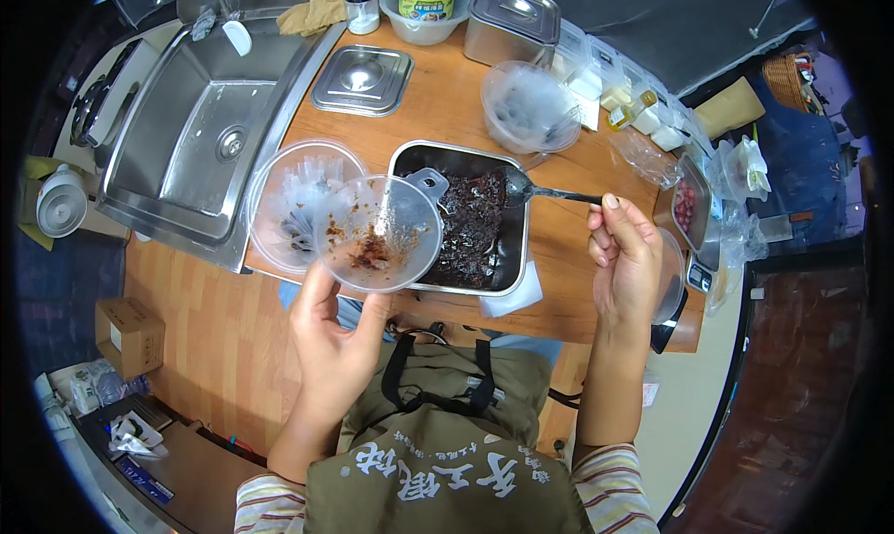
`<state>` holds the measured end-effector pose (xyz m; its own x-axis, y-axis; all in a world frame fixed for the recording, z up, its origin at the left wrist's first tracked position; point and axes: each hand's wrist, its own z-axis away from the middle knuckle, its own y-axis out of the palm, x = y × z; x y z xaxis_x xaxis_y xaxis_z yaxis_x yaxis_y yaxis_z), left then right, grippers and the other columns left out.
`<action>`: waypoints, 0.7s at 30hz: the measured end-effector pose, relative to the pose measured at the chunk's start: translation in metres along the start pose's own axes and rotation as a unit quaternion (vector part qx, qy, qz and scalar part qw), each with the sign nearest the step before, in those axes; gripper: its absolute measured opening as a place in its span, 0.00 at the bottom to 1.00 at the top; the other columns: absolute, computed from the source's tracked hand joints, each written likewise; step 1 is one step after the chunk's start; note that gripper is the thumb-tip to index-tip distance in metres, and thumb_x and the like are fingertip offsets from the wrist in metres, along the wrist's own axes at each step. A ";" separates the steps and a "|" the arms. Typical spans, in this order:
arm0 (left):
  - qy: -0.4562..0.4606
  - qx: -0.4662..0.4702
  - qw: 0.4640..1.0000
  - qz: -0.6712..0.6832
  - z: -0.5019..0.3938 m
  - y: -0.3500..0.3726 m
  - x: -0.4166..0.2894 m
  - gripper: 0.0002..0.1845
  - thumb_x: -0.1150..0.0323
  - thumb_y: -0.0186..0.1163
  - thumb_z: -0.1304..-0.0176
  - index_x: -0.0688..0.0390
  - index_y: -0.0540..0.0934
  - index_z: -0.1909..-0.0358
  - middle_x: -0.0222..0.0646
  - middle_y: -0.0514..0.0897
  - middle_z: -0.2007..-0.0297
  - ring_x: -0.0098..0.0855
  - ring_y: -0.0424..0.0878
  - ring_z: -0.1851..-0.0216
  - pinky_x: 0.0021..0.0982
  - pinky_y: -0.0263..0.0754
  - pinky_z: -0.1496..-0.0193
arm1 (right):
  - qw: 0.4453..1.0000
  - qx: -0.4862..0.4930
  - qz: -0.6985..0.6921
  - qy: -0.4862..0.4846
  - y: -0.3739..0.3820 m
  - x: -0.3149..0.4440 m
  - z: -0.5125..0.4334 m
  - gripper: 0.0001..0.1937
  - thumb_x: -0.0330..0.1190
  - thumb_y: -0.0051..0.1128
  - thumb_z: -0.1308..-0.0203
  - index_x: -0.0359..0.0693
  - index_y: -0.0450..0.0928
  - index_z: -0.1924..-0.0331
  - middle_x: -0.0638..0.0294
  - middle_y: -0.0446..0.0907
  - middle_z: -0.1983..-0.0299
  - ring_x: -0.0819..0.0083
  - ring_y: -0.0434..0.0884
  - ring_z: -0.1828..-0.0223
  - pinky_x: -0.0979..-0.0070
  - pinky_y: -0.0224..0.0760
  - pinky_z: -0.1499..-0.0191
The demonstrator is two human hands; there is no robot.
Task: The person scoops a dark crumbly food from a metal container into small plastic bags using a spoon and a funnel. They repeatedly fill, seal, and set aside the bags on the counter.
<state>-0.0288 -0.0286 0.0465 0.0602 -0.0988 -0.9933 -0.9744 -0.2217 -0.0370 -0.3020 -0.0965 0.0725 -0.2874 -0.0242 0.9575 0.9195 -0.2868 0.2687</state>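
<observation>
My left hand (336, 342) grips a clear plastic funnel (408, 255) by its near rim. Brown, oily residue is smeared over the funnel's inside, and its tab with a hole points away from me. It overlaps a clear plastic bowl (260, 206) holding translucent plastic pieces, and the left edge of a rectangular steel tray (524, 244). Dark, glossy, crumbly food (469, 230) fills much of the tray. My right hand (624, 255) pinches the handle end of a black spoon (564, 194). The spoon's bowl rests at the food's right side.
A steel sink (209, 136) lies left of the wooden counter (433, 80). Beyond the tray are a steel lid (363, 80), a bowl of plastic pieces (531, 108) and a lidded steel container (513, 21). A small oil bottle (632, 111) and a tray of red fruit (688, 206) stand right.
</observation>
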 end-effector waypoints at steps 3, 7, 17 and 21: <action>0.019 0.007 0.998 -0.065 -0.003 0.006 -0.002 0.19 0.81 0.65 0.42 0.69 0.78 0.48 0.41 0.84 0.53 0.32 0.82 0.49 0.31 0.73 0.43 | 1.000 -0.012 -0.007 0.013 0.001 0.008 0.002 0.08 0.30 0.58 0.31 0.35 0.79 0.66 0.63 0.80 0.71 0.89 0.66 0.78 0.90 0.53 0.78; 0.094 0.012 0.987 -0.128 -0.006 0.014 -0.005 0.18 0.83 0.64 0.45 0.67 0.79 0.51 0.45 0.84 0.56 0.41 0.83 0.52 0.33 0.74 0.45 | 0.997 0.011 0.014 -0.075 0.011 0.026 0.022 0.07 0.29 0.57 0.30 0.32 0.78 0.62 0.61 0.79 0.68 0.88 0.66 0.76 0.90 0.55 0.74; 0.108 0.042 0.992 -0.050 -0.002 0.033 -0.003 0.20 0.86 0.58 0.46 0.68 0.77 0.48 0.46 0.81 0.51 0.43 0.81 0.47 0.35 0.72 0.42 | 0.820 0.138 0.349 -0.433 0.039 0.059 0.059 0.06 0.25 0.69 0.45 0.32 0.83 0.69 0.58 0.81 0.72 0.71 0.73 0.72 0.77 0.61 0.69; 0.098 0.031 0.994 -0.021 0.002 0.036 -0.001 0.20 0.85 0.57 0.44 0.68 0.76 0.47 0.46 0.80 0.50 0.42 0.80 0.46 0.34 0.71 0.40 | 0.804 0.129 0.356 -0.459 0.040 0.064 0.067 0.07 0.28 0.70 0.46 0.32 0.84 0.69 0.57 0.82 0.73 0.69 0.74 0.72 0.75 0.63 0.69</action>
<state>-0.0643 -0.0346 0.0459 0.1370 -0.2788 -0.9505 -0.9813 -0.1694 -0.0918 -0.2657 -0.0452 0.1514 0.5462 0.6558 0.5211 0.8226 -0.3025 -0.4815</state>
